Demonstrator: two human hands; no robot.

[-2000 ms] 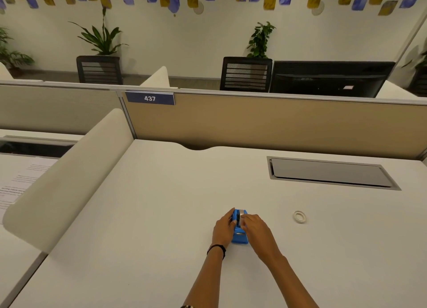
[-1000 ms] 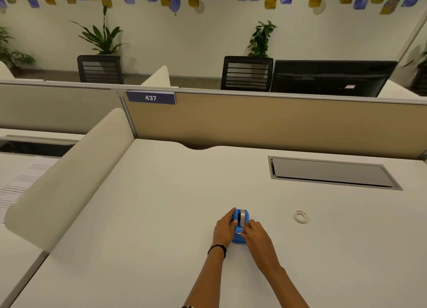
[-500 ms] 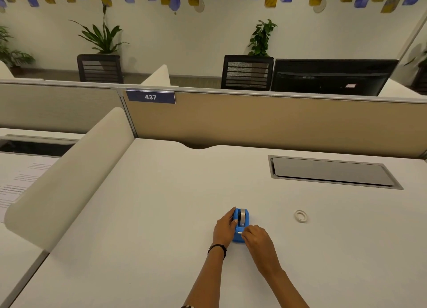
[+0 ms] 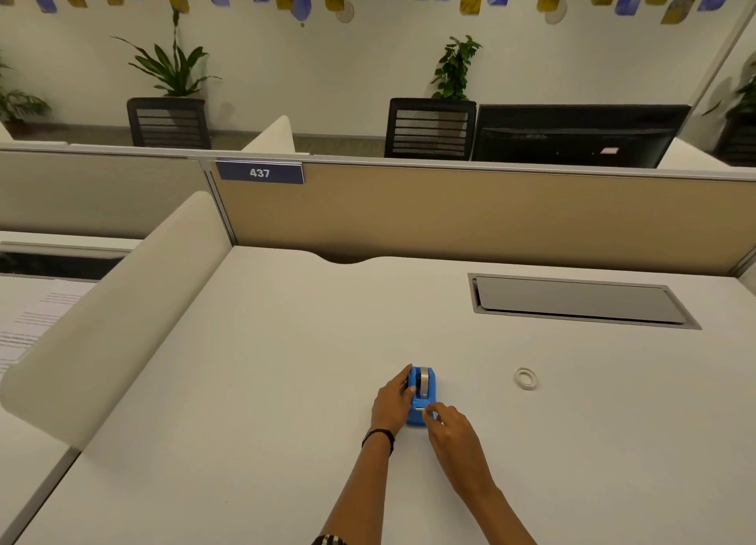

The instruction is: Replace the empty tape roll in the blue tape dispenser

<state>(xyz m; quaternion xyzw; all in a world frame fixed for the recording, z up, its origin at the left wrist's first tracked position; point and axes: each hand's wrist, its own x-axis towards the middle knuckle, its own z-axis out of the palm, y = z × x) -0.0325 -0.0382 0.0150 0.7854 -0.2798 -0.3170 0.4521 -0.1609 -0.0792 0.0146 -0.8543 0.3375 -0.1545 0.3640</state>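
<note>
The blue tape dispenser (image 4: pixel 423 393) stands on the white desk (image 4: pixel 286 381), with a roll of tape (image 4: pixel 425 379) seated in its top. My left hand (image 4: pixel 392 401) grips the dispenser's left side and holds it down. At the dispenser's near end my right hand (image 4: pixel 448 428) has its fingertips pinched at the cutter, apparently on the tape end; the strip itself is too small to make out. A small empty white tape core (image 4: pixel 526 378) lies flat on the desk to the right, apart from both hands.
A grey cable hatch (image 4: pixel 581 301) is set into the desk at the back right. A beige partition (image 4: pixel 491 221) closes the far edge and a curved white divider (image 4: pixel 110 319) the left side. Printed paper (image 4: pixel 28 328) lies on the neighbouring desk.
My right hand has slid from the top of the roll back toward me to the dispenser's near end, uncovering the roll. My left hand has stayed on the dispenser's side.
</note>
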